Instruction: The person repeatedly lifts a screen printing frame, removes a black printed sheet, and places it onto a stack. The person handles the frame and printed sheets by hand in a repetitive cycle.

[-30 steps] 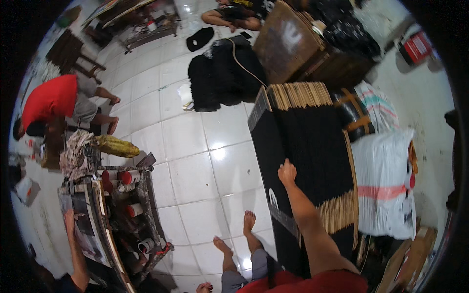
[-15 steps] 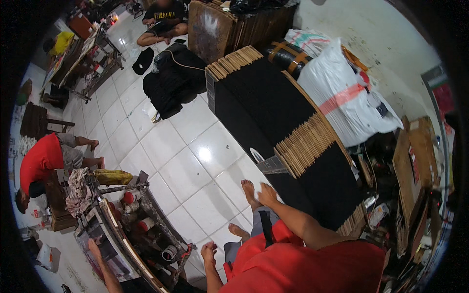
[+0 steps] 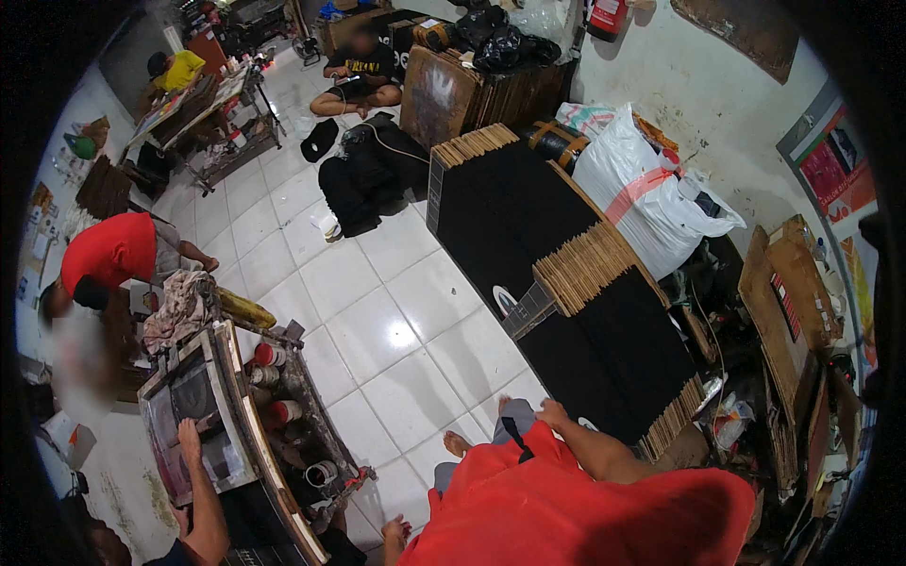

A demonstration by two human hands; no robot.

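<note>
My left hand (image 3: 396,528) hangs low by my left side, over the tiled floor. Its fingers are loosely apart, and nothing shows in them. Beside my grey shorts (image 3: 515,415) and red shirt (image 3: 566,481) is my right hand (image 3: 552,414), with its back up and its fingers partly hidden. Just beyond it stands a long row of thin brown boards (image 3: 587,269) covered with black cloth (image 3: 609,363). My right hand appears apart from that cloth.
A co-worker's arm (image 3: 203,481) reaches over a framed screen (image 3: 203,415) at left. Paint pots (image 3: 269,355) stand on the rack beside it. A white sack (image 3: 618,189) and cardboard (image 3: 779,321) line the right wall. Black cloth (image 3: 363,179) lies on the floor.
My right hand has drawn back toward my shorts, and my left hand is lower. The co-worker's arm reaches farther onto the screen. My view has tilted up.
</note>
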